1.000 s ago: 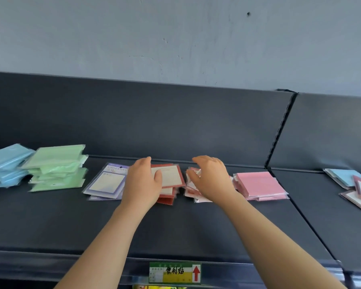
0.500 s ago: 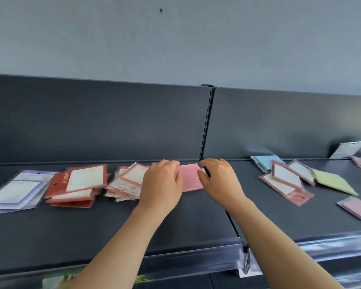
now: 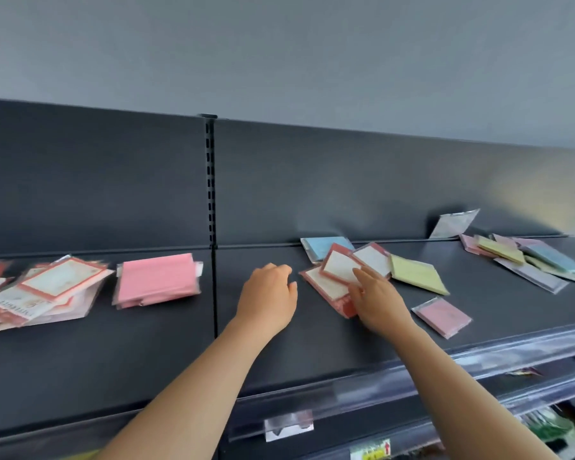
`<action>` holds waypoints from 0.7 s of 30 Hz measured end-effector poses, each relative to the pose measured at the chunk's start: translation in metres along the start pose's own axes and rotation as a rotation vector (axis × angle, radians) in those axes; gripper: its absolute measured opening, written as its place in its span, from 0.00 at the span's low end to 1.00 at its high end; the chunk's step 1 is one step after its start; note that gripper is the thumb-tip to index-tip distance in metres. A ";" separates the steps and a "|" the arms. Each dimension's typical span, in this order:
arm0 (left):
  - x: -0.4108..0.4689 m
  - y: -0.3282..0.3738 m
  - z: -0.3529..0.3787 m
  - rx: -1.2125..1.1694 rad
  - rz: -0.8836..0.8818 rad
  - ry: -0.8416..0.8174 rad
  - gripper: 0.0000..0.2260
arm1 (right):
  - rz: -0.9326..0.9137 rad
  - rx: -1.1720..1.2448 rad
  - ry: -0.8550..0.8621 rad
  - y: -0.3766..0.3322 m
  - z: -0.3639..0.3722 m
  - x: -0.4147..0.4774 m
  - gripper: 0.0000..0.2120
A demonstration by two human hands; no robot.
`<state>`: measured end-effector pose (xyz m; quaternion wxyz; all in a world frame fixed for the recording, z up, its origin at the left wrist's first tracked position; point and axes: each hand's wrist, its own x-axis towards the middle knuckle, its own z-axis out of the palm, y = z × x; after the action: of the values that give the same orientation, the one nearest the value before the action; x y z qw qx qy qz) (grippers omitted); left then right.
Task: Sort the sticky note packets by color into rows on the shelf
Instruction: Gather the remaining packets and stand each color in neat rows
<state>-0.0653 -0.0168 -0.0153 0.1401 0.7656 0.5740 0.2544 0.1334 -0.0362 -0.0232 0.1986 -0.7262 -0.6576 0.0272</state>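
While both forearms reach in over the near edge of the shelf (image 3: 322, 353), the hands sit low above its deck, apart from each other. Left hand (image 3: 268, 297) hovers with fingers loosely curled and holds nothing. Right hand (image 3: 377, 302) lies palm down, its straight fingers (image 3: 359, 275) resting on the red packets (image 3: 337, 267), three overlapped just beyond it; no pinch shows.

These look thin, light and flat in glossy sleeves, so they will likely slip over one another. A thumb under the near edge with fingers on top should lift one cleanly.

Just right of that hand lies a pink packet (image 3: 442, 315). Further back are a yellow packet (image 3: 415, 273) and a blue packet (image 3: 326, 247). Left of the left hand sit the pink stack (image 3: 156, 280) and a red pile (image 3: 47, 293). Far right lies a mixed heap (image 3: 528, 257), and one packet (image 3: 453, 224) leans on the back panel.
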 end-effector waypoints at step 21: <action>0.051 0.029 0.055 -0.074 -0.347 0.079 0.14 | 0.038 -0.088 0.053 0.069 0.008 0.049 0.06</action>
<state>-0.0007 0.0270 -0.0349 0.1874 0.6388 0.6926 0.2775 0.2023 0.0091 -0.0423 0.1832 -0.7471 -0.6388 -0.0174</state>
